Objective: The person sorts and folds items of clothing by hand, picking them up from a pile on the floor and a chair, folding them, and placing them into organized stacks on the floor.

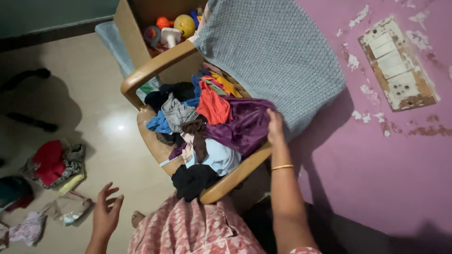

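Left of the chair (155, 66), the left hand (106, 212) hung over the floor with fingers spread, holding nothing. On the chair's seat lay a heap of clothes (197, 122). At the heap's right edge, the right hand (275, 127) gripped a purple cloth (242, 127).

Wooden armchair (153, 69) heaped with clothes pile (207, 122); tiled floor (94, 94) bears scattered garments (56, 164).

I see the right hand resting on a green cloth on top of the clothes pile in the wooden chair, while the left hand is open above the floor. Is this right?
Not quite: the cloth under the right hand is purple, not green, as the head view shows. The rest holds: it lies on the clothes pile in the wooden chair, and the left hand is open above the floor.
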